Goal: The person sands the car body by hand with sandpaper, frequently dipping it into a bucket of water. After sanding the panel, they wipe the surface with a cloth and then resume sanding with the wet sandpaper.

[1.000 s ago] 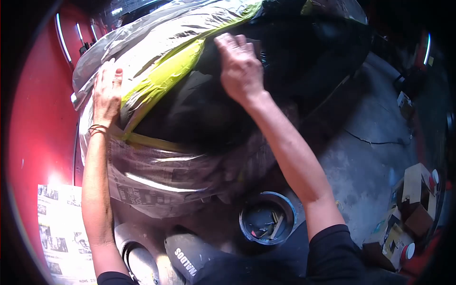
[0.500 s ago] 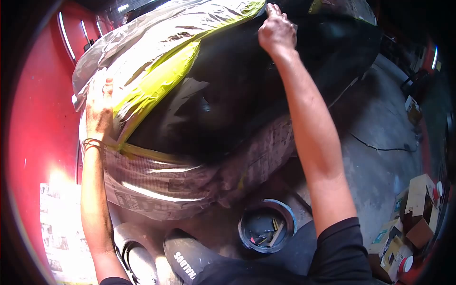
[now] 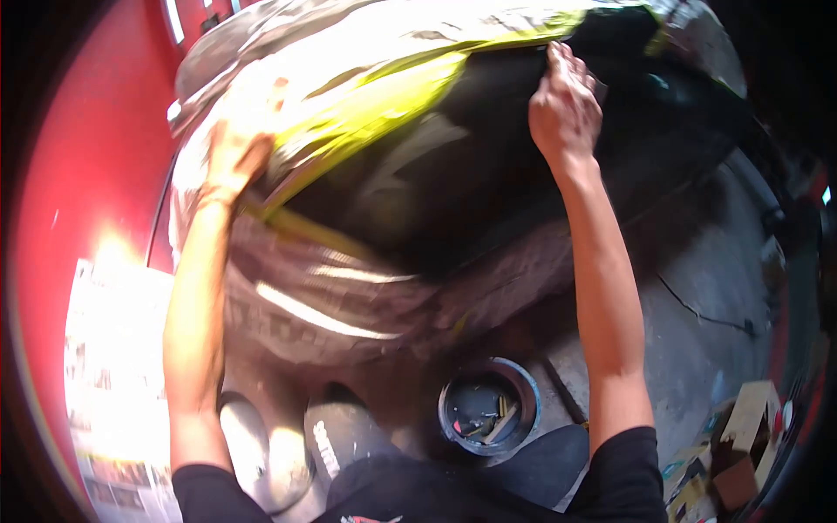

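A dark curved panel [image 3: 488, 166], perhaps part of a vehicle, is bordered by yellow masking tape [image 3: 384, 100] and pale crumpled covering [image 3: 349, 35]. My left hand [image 3: 244, 131] lies on the covering at the panel's left, fingers extended; strong sunlight washes out their tips. On the dark panel, close below the tape's upper edge, is my right hand [image 3: 567, 109], its fingers pressed together. A small dark edge shows beside its fingers; what it grips is mostly hidden. Newspaper masking [image 3: 331, 305] hangs along the panel's lower side.
A round bucket [image 3: 490, 405] with several small tools stands on the floor by my legs. Opened cardboard boxes [image 3: 750, 427] sit at the lower right. A red surface [image 3: 96, 157] and sheets of newspaper [image 3: 118, 366] are on the left. A cable [image 3: 697, 309] crosses the floor.
The view has shifted, so the panel appears higher and further right. My right hand has moved slightly along the tape edge; my left hand stays on the covering.
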{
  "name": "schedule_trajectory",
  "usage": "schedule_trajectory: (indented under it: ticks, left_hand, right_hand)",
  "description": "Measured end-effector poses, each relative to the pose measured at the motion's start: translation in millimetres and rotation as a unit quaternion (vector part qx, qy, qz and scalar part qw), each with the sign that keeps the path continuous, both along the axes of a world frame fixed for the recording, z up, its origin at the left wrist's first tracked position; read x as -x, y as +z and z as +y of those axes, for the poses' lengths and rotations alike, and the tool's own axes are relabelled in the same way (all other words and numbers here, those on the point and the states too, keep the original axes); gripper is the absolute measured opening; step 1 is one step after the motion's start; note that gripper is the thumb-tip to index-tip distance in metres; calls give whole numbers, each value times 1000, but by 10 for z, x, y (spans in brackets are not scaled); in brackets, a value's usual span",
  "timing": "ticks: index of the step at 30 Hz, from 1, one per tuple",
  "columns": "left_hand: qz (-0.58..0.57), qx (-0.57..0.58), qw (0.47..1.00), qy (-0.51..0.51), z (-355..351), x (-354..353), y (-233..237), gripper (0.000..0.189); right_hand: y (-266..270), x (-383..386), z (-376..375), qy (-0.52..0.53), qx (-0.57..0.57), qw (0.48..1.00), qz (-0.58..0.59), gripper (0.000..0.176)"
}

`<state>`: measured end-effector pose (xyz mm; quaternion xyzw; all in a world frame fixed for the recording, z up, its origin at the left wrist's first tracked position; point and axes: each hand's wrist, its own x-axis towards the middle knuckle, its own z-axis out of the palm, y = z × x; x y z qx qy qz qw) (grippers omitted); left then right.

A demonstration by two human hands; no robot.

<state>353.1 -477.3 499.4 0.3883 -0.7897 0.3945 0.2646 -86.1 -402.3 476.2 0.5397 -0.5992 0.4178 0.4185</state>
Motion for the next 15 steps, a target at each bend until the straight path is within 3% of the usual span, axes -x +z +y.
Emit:
schedule_trajectory:
  ticks: [3,6,8,9,10,11,12,14,15]
  left_hand:
    - [57,-36,998,-18,-47,-21,5,42]
    - [240,-58,967,-56,66,160,48,64]
    - [287,-96,953,-11,106,210,42,78]
    - [226,-149,963,-11,25,33,-102,68]
    - [163,-202,966,-12,-117,-134,-278,65]
    - [138,-142,978,-71,-288,-141,-307,61]
    - [175,-157,969,-75,-392,-134,-374,65]
    - [236,-124,963,-45,32,-1,-288,68]
    - [237,-135,961,-39,29,28,-306,68]
  right_hand:
    - [-359,-400,263,60,11,998,19,46]
    - [-577,-990,391,90,31,995,8,45]
    - [-806,-1746,661,170,-16,985,35,46]
    - [-905,-1886,759,192,-47,979,46,49]
    - [-887,-1830,784,184,-51,980,64,49]
    - [-832,-1620,785,176,-53,979,83,50]
    - [-759,-1410,748,170,-53,978,105,50]
    - [-689,-1027,640,94,-20,994,46,48]
    - [-712,-1054,647,109,-17,994,20,47]
